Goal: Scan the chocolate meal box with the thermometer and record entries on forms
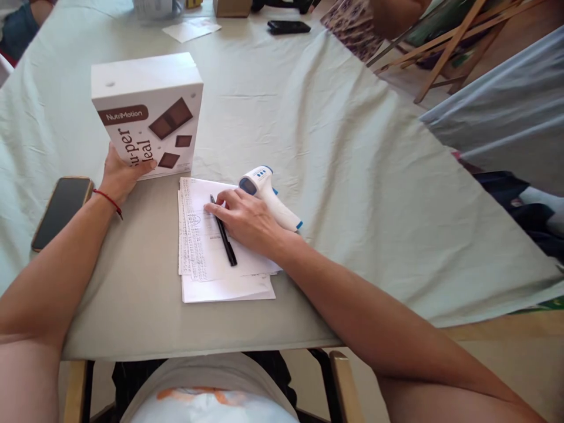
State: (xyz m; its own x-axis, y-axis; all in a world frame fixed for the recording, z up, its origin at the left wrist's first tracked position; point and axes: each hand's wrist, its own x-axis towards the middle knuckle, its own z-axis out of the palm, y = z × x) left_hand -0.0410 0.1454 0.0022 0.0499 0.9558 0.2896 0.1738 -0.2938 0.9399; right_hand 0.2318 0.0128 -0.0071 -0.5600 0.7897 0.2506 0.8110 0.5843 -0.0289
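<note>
A white box [152,114] with "NutriMotion" and brown chocolate squares printed on it is at the left of the table. My left hand [121,170] grips its lower left corner, thumb across the printed front; the fingers behind are hidden. My right hand [242,217] rests palm down on a stack of papers [229,288], fingers loosely bent and apart. Its thumb lies across the upper end of a black pen [227,244], which is flat on the top sheet. Just beyond this hand lies a white and blue infrared thermometer [268,191], partly covered by it.
A smartphone [61,211] lies left of my left forearm. Toward the far edge are a dark phone-like object [288,27], a white sheet [191,29] and a cardboard box [232,7]. A pale cloth [352,235] covers the table. Another person's arm [396,17] shows at the far right.
</note>
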